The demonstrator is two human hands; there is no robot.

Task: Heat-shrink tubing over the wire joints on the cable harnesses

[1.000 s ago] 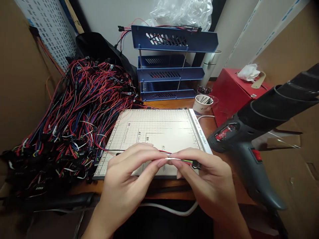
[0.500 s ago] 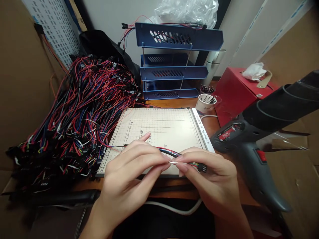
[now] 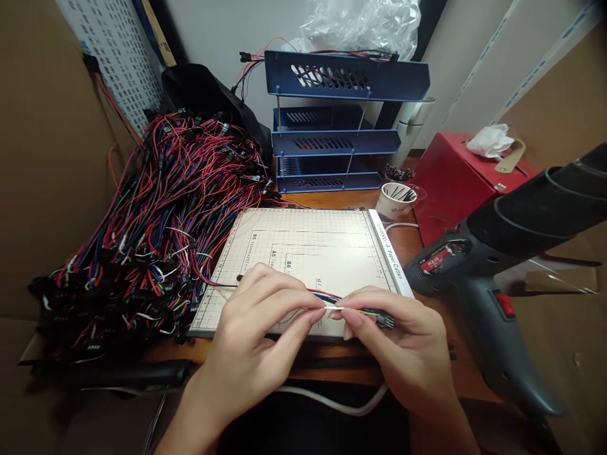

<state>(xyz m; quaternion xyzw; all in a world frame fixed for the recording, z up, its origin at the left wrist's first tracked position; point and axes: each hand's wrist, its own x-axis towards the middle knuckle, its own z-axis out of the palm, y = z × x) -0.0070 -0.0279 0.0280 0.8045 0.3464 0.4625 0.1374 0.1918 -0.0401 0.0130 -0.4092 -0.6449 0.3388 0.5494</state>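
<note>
Above the front of a gridded paper cutter [image 3: 303,240], both hands pinch a thin white wire [image 3: 333,308]. My left hand [image 3: 265,332] grips it between thumb and forefinger. A short stretch of white shows between the fingertips of the two hands. My right hand [image 3: 396,335] pinches the other end, and from under its fingers a black connector [image 3: 385,321] with several coloured wires sticks out. A bundle of red, blue and black wires [image 3: 322,294] runs behind the fingertips and leads left, partly hidden by my left hand. Whether the white wire is joined is too small to tell.
A large heap of wired connectors [image 3: 161,221] lies at the left. Blue tiered trays [image 3: 341,142] stand at the back, near a paper cup [image 3: 397,201] of thin dark pieces. A heat gun [image 3: 493,284] and a red box [image 3: 469,177] are at the right.
My left hand's raised finger has lowered, and its fingers are bunched closer. The white wire still sits pinched between both hands. The view has shifted slightly.
</note>
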